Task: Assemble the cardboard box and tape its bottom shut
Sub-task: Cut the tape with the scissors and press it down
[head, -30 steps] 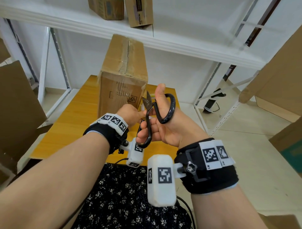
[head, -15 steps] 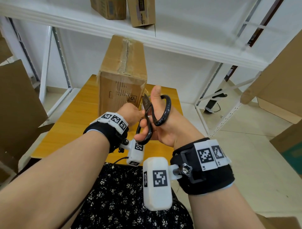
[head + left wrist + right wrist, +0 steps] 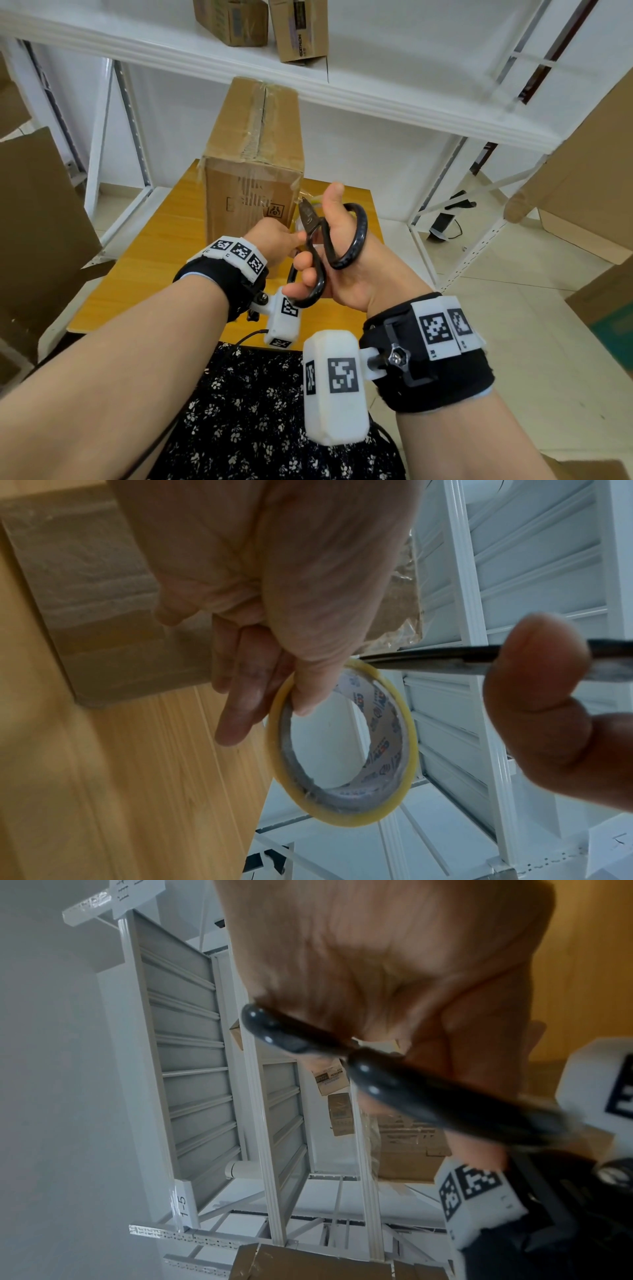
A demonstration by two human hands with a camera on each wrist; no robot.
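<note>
A tall cardboard box stands on the wooden table, with clear tape along its top seam and crinkled tape down its near face. My left hand is by the box's near right corner and grips a yellow-edged tape roll, thumb through its core. My right hand holds black scissors by the loops, thumb through the upper one. The blades reach just above the roll, close to the loose tape hanging off the box. The black handles fill the right wrist view.
A white metal shelf runs above the box and carries small cartons. Flat cardboard sheets lean at the left and right. Tiled floor lies to the right of the table.
The scissor loops have come closer together in my right hand, and the blades have edged toward the box's corner. My left hand has stayed by the box.
</note>
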